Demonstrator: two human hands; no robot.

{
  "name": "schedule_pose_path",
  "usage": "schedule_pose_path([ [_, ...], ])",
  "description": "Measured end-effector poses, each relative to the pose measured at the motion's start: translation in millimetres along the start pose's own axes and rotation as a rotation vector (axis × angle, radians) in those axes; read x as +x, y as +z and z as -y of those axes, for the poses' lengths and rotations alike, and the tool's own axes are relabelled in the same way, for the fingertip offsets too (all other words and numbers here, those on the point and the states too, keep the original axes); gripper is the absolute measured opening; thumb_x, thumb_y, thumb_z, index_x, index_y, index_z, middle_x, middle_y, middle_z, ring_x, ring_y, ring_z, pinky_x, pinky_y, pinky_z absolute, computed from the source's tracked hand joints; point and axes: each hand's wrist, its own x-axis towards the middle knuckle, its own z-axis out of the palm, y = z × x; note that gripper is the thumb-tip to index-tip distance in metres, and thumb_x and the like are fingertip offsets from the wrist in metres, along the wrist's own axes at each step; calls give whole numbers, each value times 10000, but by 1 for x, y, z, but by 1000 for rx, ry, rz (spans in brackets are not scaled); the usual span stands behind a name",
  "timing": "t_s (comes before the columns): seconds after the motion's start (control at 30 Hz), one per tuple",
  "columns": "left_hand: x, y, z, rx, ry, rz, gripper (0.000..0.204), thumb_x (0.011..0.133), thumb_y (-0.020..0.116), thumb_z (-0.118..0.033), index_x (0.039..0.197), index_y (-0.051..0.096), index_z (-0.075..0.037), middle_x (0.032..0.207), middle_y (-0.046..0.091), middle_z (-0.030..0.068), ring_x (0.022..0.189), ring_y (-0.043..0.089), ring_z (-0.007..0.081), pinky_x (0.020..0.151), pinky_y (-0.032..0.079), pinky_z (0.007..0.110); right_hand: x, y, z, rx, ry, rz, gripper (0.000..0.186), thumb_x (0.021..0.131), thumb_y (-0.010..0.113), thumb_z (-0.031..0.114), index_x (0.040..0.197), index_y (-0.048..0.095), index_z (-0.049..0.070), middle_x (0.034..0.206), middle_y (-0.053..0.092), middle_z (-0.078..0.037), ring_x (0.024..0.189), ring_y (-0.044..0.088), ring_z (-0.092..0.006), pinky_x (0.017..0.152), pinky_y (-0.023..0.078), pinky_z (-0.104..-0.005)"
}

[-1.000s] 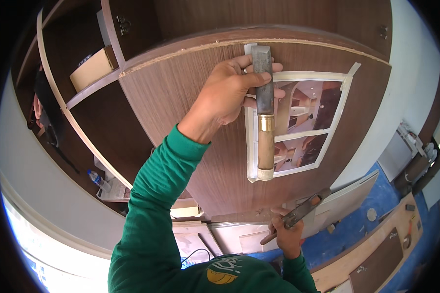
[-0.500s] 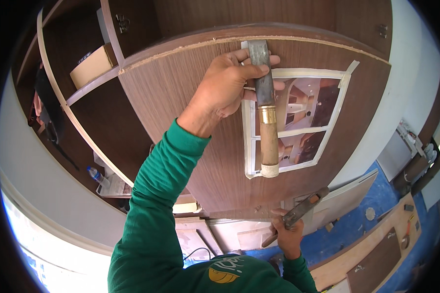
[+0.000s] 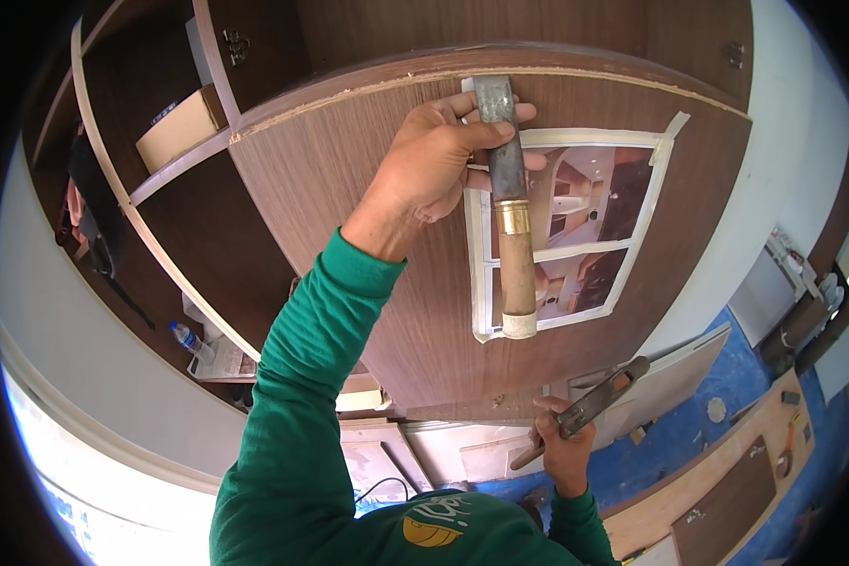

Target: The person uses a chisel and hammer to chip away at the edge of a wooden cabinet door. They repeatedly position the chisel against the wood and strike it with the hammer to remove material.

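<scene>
My left hand (image 3: pixel 436 162) is raised and grips the metal blade of a chisel (image 3: pixel 506 203) with a wooden handle and brass ferrule. The blade tip points up to the top edge of a brown wood-grain cabinet panel (image 3: pixel 349 189). The chisel lies over printed interior pictures (image 3: pixel 590 236) taped to the panel with pale tape. Lower down, my right hand (image 3: pixel 563 448) holds a hammer (image 3: pixel 590 407) with a dark metal head, below the panel's bottom edge. Both arms wear green sleeves.
Open wooden shelves (image 3: pixel 174 179) at the left hold a cardboard box (image 3: pixel 177 127). A plastic bottle (image 3: pixel 191 343) lies below them. Boards (image 3: pixel 689 491) and small tools lie on blue floor covering (image 3: pixel 698 434) at the lower right. A white wall (image 3: pixel 792 198) runs on the right.
My left hand has pushed the chisel a little higher against the panel's top edge. My right hand with the hammer has dropped slightly and shifted right.
</scene>
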Motion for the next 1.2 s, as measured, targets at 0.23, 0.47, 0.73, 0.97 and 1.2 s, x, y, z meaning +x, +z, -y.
schedule_pose_path([
  [0.23, -1, 0, -1, -15, -12, -15, 454, 1052, 586, 5, 1470, 490, 157, 1457, 670, 231, 1078, 808, 378, 815, 736, 428, 0, 2, 0, 5, -11, 5, 248, 1011, 695, 61, 1223, 692, -68, 716, 653, -75, 597, 630, -153, 547, 489, -297],
  [0.47, -2, 0, 0, -1, 9, -1, 490, 1031, 586, 30, 1482, 465, 179, 1449, 665, 277, 1081, 802, 417, 831, 741, 449, -1, 2, 1, -21, -22, -4, 273, 1017, 713, 91, 1233, 691, -75, 716, 651, -74, 598, 624, -149, 549, 488, -296],
  [0.73, 0, -3, 2, 13, 19, 3, 485, 1039, 586, 11, 1483, 471, 169, 1452, 665, 269, 1078, 805, 406, 814, 742, 436, -1, 5, 2, -15, 15, 14, 251, 996, 653, 25, 1219, 696, -83, 726, 654, -73, 595, 622, -146, 547, 491, -295],
  [0.97, 0, 5, 0, 6, -7, -13, 464, 1068, 561, -25, 1482, 479, 166, 1433, 676, 246, 1075, 808, 393, 802, 739, 415, 0, 8, 5, -19, 14, -3, 231, 988, 657, 6, 1196, 698, -83, 725, 653, -71, 591, 623, -146, 542, 504, -289],
  [1.2, -2, 13, -13, -54, -67, -32, 471, 1089, 564, -60, 1486, 480, 178, 1492, 626, 252, 1116, 790, 424, 861, 731, 429, 16, 14, -34, -56, -241, -15, 228, 929, 721, -35, 1155, 742, -58, 770, 686, -51, 640, 667, -131, 568, 563, -310],
])
